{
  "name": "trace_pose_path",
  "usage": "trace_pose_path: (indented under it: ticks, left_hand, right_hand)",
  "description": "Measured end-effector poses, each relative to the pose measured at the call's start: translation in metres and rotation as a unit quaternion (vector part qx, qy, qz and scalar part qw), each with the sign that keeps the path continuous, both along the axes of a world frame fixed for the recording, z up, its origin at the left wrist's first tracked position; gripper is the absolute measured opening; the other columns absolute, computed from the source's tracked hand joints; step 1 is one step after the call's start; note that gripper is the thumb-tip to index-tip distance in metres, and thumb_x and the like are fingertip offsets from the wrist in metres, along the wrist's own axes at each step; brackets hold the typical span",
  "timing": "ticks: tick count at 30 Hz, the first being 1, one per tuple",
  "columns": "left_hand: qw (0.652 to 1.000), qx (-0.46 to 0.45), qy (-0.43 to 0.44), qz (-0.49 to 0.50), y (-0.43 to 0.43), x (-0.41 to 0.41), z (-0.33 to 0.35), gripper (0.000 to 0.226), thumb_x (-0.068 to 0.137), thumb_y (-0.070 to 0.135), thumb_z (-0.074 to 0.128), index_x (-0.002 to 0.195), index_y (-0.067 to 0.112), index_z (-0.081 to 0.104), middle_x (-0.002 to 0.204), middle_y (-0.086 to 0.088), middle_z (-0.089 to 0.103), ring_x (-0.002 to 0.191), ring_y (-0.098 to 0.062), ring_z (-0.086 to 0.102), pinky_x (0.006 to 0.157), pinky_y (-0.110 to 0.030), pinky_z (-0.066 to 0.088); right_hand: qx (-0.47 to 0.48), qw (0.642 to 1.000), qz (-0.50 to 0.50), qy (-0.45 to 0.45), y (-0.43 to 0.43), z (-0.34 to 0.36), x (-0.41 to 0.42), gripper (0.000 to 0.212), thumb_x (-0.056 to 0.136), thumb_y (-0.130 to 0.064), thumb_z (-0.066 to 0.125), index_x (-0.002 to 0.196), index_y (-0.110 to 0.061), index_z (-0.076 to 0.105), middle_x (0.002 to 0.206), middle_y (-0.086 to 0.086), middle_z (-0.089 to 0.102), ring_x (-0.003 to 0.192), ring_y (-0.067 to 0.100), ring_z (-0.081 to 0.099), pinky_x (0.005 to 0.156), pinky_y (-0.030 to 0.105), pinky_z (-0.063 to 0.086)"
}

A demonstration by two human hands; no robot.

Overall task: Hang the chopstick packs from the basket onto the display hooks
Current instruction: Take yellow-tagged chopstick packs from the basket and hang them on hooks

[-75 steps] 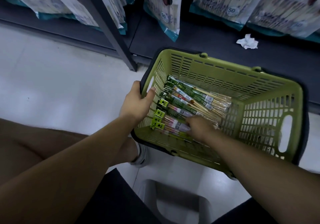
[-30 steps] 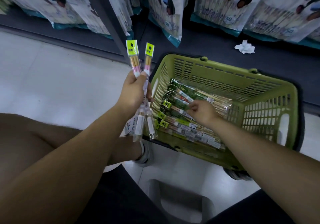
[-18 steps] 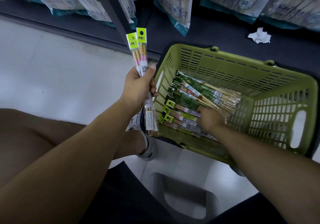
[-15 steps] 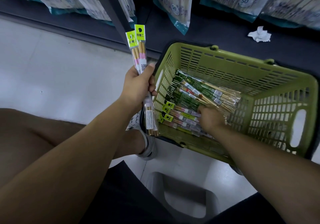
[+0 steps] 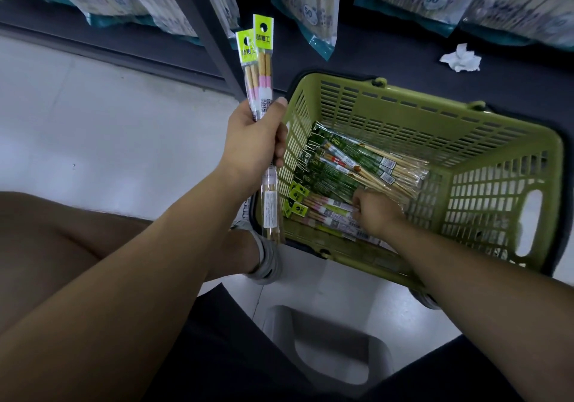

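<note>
Left of the basket (image 5: 419, 103), just outside its rim, the left hand (image 5: 251, 140) is clamped round two packs (image 5: 262, 69), held upright with yellow tags on top. Inside the basket, green packs (image 5: 351, 162) lie flat toward its far side and pink packs (image 5: 329, 212) nearer. The right hand (image 5: 375, 212) is down in the basket, fingers curled, pinching one of the pink packs. Beyond the basket's far right corner lies a crumpled tissue (image 5: 460, 58).

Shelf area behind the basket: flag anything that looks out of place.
A crumpled white tissue lies loose on the dark shelf base, beyond the green basket and below the hanging bags. It looks like litter, not stock.
</note>
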State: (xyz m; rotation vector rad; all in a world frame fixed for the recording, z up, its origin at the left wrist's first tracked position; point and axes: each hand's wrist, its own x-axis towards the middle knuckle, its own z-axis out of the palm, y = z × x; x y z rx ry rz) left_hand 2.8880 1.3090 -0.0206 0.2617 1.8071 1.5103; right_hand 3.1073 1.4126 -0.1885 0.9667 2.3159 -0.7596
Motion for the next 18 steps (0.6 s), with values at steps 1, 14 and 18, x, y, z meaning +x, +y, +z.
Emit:
trace_pose_path:
  ticks: [1,14,18]
  left_hand:
    - [1.0,-0.005,-0.006,-0.005,0.0,0.0,-0.001,0.018,0.103,0.022,0.059,0.088,0.017,0.049,0.058,-0.001,0.054,0.04,-0.014,0.042,0.038,-0.024,0.038]
    - [0.992,-0.096,0.014,-0.081,-0.019,0.01,-0.027,0.017,0.104,0.019,0.055,0.089,0.014,0.048,0.057,-0.004,0.057,0.043,-0.022,0.054,0.045,-0.032,0.052]
    - [0.993,-0.091,0.015,-0.071,-0.018,0.01,-0.027,0.018,0.105,0.018,0.055,0.089,0.014,0.048,0.056,-0.004,0.055,0.042,-0.022,0.053,0.044,-0.031,0.051]
  right_hand:
    - [-0.006,1.0,-0.002,0.002,0.0,0.001,0.0,0.022,0.096,-0.022,0.065,0.115,-0.013,0.059,0.116,0.013,0.062,0.101,0.03,0.059,0.073,0.031,0.041]
    - [-0.016,0.993,0.115,-0.036,-0.005,0.008,-0.002,0.034,0.096,-0.041,0.064,0.123,-0.021,0.061,0.119,0.008,0.062,0.107,0.027,0.058,0.08,0.034,0.047]
    - [-0.024,0.991,0.124,-0.049,-0.004,0.008,-0.002,0.03,0.098,-0.04,0.061,0.119,-0.02,0.068,0.115,0.01,0.064,0.1,0.028,0.063,0.085,0.039,0.055]
